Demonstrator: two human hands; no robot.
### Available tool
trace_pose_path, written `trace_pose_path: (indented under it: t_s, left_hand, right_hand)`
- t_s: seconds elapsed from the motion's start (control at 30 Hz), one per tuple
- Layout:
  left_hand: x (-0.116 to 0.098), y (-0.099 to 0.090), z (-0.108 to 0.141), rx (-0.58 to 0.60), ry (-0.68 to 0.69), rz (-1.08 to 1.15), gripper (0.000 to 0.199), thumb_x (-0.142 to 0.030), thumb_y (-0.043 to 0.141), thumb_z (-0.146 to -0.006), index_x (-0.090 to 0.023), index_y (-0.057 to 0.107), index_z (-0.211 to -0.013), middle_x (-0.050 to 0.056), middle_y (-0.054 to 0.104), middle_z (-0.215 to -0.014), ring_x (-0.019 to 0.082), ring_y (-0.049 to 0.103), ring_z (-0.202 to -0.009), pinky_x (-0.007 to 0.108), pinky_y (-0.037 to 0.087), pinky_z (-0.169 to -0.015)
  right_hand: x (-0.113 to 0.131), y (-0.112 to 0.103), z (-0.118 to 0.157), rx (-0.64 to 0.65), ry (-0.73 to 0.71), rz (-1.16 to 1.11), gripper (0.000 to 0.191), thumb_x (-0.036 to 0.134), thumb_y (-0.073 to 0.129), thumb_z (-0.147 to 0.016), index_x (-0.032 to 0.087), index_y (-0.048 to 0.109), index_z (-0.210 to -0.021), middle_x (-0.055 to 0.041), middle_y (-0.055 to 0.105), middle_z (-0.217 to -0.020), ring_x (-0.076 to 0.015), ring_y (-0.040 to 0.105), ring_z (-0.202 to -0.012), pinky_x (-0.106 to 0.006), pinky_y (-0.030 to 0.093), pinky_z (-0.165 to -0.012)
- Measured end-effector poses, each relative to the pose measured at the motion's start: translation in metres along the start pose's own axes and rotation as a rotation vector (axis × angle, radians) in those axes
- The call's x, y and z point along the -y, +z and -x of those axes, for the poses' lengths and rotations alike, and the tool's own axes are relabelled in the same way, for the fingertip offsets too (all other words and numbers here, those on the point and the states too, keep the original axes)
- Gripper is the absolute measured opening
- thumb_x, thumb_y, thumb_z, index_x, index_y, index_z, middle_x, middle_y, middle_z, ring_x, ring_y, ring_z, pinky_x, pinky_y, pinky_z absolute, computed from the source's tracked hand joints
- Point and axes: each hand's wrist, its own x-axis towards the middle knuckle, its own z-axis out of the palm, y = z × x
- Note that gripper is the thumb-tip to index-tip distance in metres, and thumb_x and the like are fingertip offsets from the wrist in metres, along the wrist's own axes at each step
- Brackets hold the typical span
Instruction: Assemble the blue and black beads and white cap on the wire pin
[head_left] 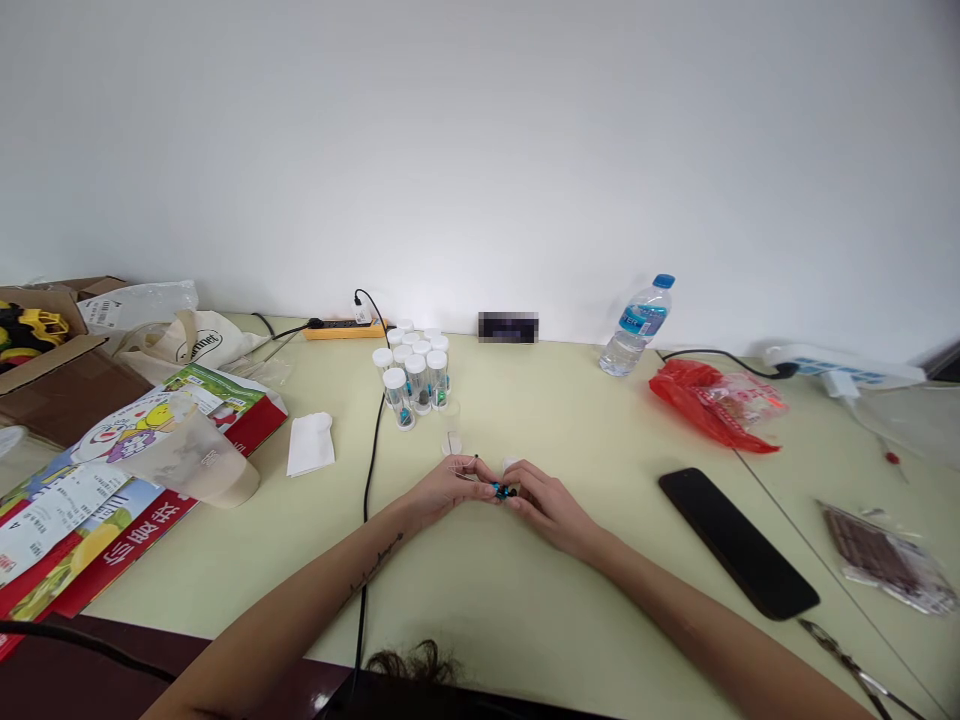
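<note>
My left hand (pixel 456 486) and my right hand (pixel 551 510) meet over the middle of the table. Between their fingertips is a small blue-and-black piece (pixel 501 491), too small to tell its kind. Thin dark strands show at the left fingers; whether they belong to the piece I cannot tell. Just beyond my left hand stands a clear tube (pixel 451 430). A white round thing (pixel 510 463), perhaps a cap, is partly hidden behind my right hand. Farther back on the left, several clear tubes with white caps (pixel 416 375) stand in a group, some with small coloured pieces inside.
A black cable (pixel 369 480) runs down the table left of my hands. A folded tissue (pixel 310 444) and a plastic cup (pixel 199 455) lie leftward. To the right are a water bottle (pixel 637 325), a red plastic bag (pixel 709 405) and a black phone (pixel 739 540).
</note>
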Motion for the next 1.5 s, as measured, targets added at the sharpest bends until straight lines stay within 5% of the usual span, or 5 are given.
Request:
trace_pose_path:
  t_s: [0.33,0.57,0.87,1.23,1.5]
  left_hand:
    - [-0.0009,0.0006,0.0001,-0.003,0.011,0.011,0.024,-0.024,0.076,-0.064,-0.013,0.067,-0.083,0.006,0.067,-0.082,0.018,0.063,-0.081,0.033,0.043,-0.083]
    - [-0.0026,0.0021,0.0013,0.006,0.008,0.031,0.024,-0.023,0.077,-0.064,-0.012,0.067,-0.082,0.006,0.067,-0.083,0.019,0.063,-0.084,0.034,0.044,-0.085]
    - [-0.0018,0.002,0.0009,0.004,0.007,0.047,0.024,-0.023,0.077,-0.063,-0.013,0.066,-0.082,0.005,0.068,-0.08,0.018,0.064,-0.08,0.032,0.044,-0.081]
    - [-0.0047,0.003,0.0024,0.015,0.012,-0.005,0.023,-0.023,0.077,-0.064,-0.012,0.067,-0.082,0.006,0.068,-0.08,0.018,0.063,-0.081,0.032,0.044,-0.083]
    - [-0.0053,0.0043,0.0034,0.01,-0.004,0.042,0.024,-0.023,0.077,-0.064,-0.013,0.066,-0.083,0.005,0.068,-0.08,0.017,0.063,-0.079,0.03,0.044,-0.079]
  right_hand:
    - [-0.0017,0.0005,0.0006,0.029,0.007,0.009,0.02,0.038,0.042,-0.094,0.022,0.049,-0.102,-0.0044,0.054,-0.1,-0.011,0.051,-0.063,-0.025,0.042,-0.059]
    - [0.0,-0.0009,-0.0006,-0.006,-0.023,0.032,0.03,0.034,0.025,-0.099,0.021,0.051,-0.099,-0.0056,0.054,-0.096,-0.0154,0.054,-0.08,-0.028,0.043,-0.071]
    - [-0.0006,0.001,0.0003,0.024,0.006,0.017,0.02,0.038,0.044,-0.093,0.022,0.049,-0.104,-0.0048,0.054,-0.1,-0.0108,0.052,-0.063,-0.025,0.043,-0.059]
    - [-0.0032,0.0003,-0.0009,0.006,-0.047,0.049,0.027,0.033,0.031,-0.098,0.021,0.054,-0.098,-0.0064,0.055,-0.1,-0.0153,0.056,-0.083,-0.028,0.046,-0.073]
    - [-0.0029,0.0009,0.0002,0.033,-0.028,0.02,0.021,0.038,0.043,-0.093,0.022,0.051,-0.106,-0.0065,0.054,-0.106,-0.0117,0.055,-0.066,-0.026,0.046,-0.063]
